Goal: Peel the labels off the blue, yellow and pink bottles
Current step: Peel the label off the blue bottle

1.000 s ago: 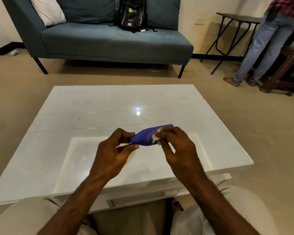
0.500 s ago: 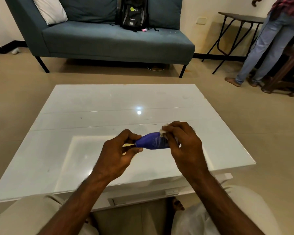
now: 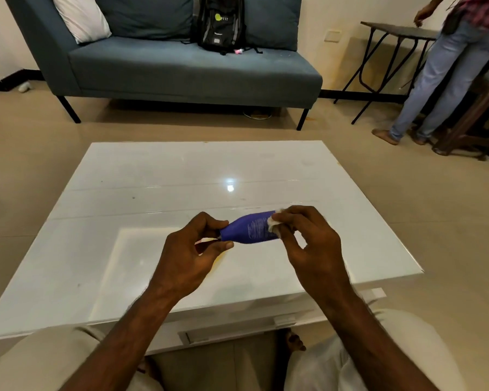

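Head view: blue bottle (image 3: 250, 228) held sideways above white table (image 3: 141, 198). Left hand (image 3: 188, 253) pinched narrow cap end. Right hand (image 3: 308, 244) fingertips (image 3: 280, 221) gripped white label scrap (image 3: 273, 222) at other end.

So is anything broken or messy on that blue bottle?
Nothing broken. The blue bottle only has a torn, crumpled white label bunched under the right hand, while the left hand pinches its neck.
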